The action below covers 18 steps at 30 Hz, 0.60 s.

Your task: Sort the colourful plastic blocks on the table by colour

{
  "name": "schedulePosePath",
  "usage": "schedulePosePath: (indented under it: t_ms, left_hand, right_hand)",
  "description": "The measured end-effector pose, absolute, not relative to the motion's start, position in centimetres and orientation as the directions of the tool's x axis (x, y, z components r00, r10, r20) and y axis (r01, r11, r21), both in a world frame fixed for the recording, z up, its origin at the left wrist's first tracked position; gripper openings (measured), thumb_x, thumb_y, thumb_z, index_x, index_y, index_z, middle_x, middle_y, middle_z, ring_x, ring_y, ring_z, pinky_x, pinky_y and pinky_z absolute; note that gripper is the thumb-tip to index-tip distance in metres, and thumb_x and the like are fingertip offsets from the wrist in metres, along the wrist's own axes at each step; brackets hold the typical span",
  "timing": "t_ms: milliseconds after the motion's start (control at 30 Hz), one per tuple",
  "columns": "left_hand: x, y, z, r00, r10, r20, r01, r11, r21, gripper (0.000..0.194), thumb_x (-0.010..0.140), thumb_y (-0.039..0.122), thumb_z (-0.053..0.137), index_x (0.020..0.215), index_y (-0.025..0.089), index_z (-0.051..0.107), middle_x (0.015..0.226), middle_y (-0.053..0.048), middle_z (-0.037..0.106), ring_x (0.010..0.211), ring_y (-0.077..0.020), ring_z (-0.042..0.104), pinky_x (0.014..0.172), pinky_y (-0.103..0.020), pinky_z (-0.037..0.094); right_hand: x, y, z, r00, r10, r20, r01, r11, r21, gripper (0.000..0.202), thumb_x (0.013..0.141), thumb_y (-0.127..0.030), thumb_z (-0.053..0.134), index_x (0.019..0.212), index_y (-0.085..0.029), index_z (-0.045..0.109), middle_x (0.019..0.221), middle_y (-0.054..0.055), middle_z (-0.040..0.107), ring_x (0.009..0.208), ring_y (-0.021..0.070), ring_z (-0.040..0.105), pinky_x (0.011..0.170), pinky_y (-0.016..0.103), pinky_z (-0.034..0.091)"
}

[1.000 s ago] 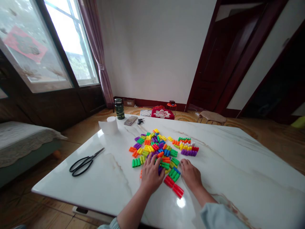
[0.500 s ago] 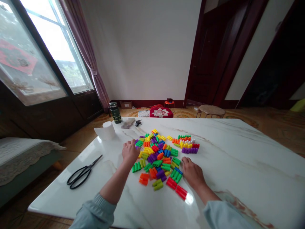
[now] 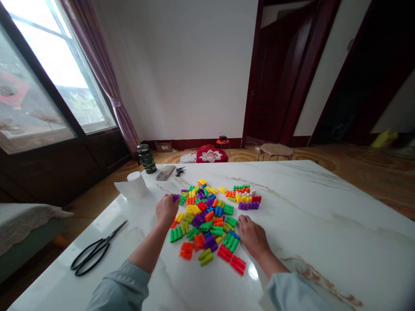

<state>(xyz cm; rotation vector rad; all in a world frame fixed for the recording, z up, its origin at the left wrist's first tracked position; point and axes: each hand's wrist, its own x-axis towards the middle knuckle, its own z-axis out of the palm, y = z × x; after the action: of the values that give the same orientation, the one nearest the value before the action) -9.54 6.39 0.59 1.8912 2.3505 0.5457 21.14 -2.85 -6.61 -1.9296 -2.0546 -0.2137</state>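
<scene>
My left hand [image 3: 167,208] is closed on a purple building block [image 3: 176,197] at the left edge of a loose pile of coloured blocks [image 3: 201,218]. Most of that block is hidden behind the fingers. On the right side of the pile, my right hand [image 3: 253,234] lies on the tabletop with loosely bent fingers and no block visible in it. Its fingertips are close beside a green block [image 3: 231,221]. Just below are a green block group [image 3: 230,242] and two red blocks [image 3: 237,264]. Behind the right hand stand rows of joined blocks [image 3: 244,198], purple in front.
Black-handled scissors [image 3: 97,250] lie on the white marble-patterned table [image 3: 311,224] at left. Farther back are a white paper roll [image 3: 135,183], a camouflage flask [image 3: 147,159], a phone [image 3: 165,172] and keys [image 3: 179,171]. A round stool [image 3: 276,150] stands beyond the table.
The camera view has turned slightly right, so most things appear farther left. My left hand has lifted a purple block at the pile's edge. The right hand stays beside the green blocks.
</scene>
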Motion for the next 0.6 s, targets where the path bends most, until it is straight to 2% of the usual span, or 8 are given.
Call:
schedulePosePath:
  t_ms: [67,133,167,233,333,400,500,600]
  left_hand:
    - [-7.6,4.7,0.3,-0.172,0.935,0.309,0.909,0.029,0.417,0.028,0.092,0.035,0.046,0.109,0.022,0.065,0.112,-0.008,0.068,0.099,-0.0199,0.066,0.080,-0.029,0.051]
    - [-4.7,2.8,-0.4,-0.102,0.866,0.490,0.725,-0.272,0.632,0.023,0.086,0.033,0.056,0.102,0.020,0.067,0.097,-0.005,0.071,0.084,-0.0174,0.068,0.074,-0.027,0.053]
    - [-3.1,1.8,-0.8,-0.066,0.865,0.497,0.634,-0.349,0.691,0.021,0.082,0.031,0.061,0.100,0.021,0.067,0.089,-0.002,0.071,0.075,-0.0162,0.067,0.069,-0.026,0.053]
    - [0.2,0.0,-1.6,-0.008,0.894,0.448,0.516,-0.380,0.768,0.019,0.077,0.026,0.066,0.096,0.022,0.067,0.075,0.002,0.070,0.065,-0.0144,0.065,0.063,-0.024,0.052]
    - [4.1,-1.6,-2.4,0.133,0.891,0.433,0.470,-0.441,0.765,0.021,0.073,0.014,0.066,0.093,0.021,0.065,0.082,0.001,0.072,0.074,-0.0153,0.068,0.071,-0.026,0.053]
    - [5.7,-1.8,-2.6,0.216,0.875,0.433,0.507,-0.479,0.716,0.027,0.070,0.007,0.062,0.092,0.022,0.065,0.087,0.000,0.073,0.082,-0.0170,0.069,0.076,-0.028,0.053]
    - [6.7,-1.6,-2.7,0.263,0.880,0.395,0.598,-0.470,0.649,0.038,0.067,0.000,0.058,0.097,0.023,0.066,0.088,-0.001,0.073,0.084,-0.0186,0.069,0.077,-0.030,0.054]
    - [6.1,-1.7,-2.8,0.307,0.860,0.408,0.635,-0.504,0.585,0.039,0.070,0.004,0.060,0.104,0.023,0.066,0.091,-0.003,0.071,0.085,-0.0199,0.068,0.077,-0.032,0.055]
  right_hand:
    - [21.2,-2.8,-6.8,-0.054,0.940,0.337,0.987,0.102,-0.127,0.016,0.096,-0.016,0.041,0.095,-0.020,0.056,0.090,0.003,0.066,0.071,0.0145,0.066,0.056,0.024,0.035]
    - [21.4,-2.9,-6.9,-0.072,0.923,0.377,0.974,0.147,-0.173,0.018,0.098,-0.020,0.038,0.100,-0.019,0.056,0.093,0.005,0.067,0.073,0.0156,0.067,0.058,0.025,0.039]
    - [21.5,-3.0,-6.9,-0.088,0.908,0.409,0.961,0.185,-0.204,0.019,0.099,-0.022,0.037,0.105,-0.019,0.054,0.095,0.006,0.067,0.075,0.0162,0.067,0.059,0.025,0.041]
    - [21.7,-3.4,-6.8,-0.133,0.863,0.488,0.919,0.291,-0.264,0.025,0.099,-0.028,0.037,0.117,-0.016,0.049,0.101,0.008,0.066,0.080,0.0176,0.067,0.064,0.026,0.045]
    - [22.0,-3.9,-6.4,-0.205,0.777,0.595,0.833,0.457,-0.310,0.040,0.098,-0.038,0.039,0.129,-0.013,0.040,0.110,0.013,0.061,0.094,0.0210,0.064,0.075,0.029,0.050]
    - [22.0,-4.1,-6.2,-0.232,0.744,0.627,0.787,0.522,-0.328,0.040,0.097,-0.040,0.038,0.128,-0.014,0.039,0.112,0.013,0.059,0.100,0.0221,0.062,0.081,0.031,0.050]
    - [21.9,-4.0,-6.1,-0.230,0.775,0.589,0.765,0.518,-0.383,0.022,0.099,-0.035,0.034,0.112,-0.020,0.046,0.099,0.007,0.061,0.087,0.0190,0.063,0.074,0.028,0.049]
    - [21.8,-3.8,-6.4,-0.192,0.815,0.546,0.778,0.466,-0.421,0.018,0.100,-0.030,0.031,0.095,-0.022,0.046,0.085,0.002,0.059,0.070,0.0167,0.061,0.062,0.026,0.045]
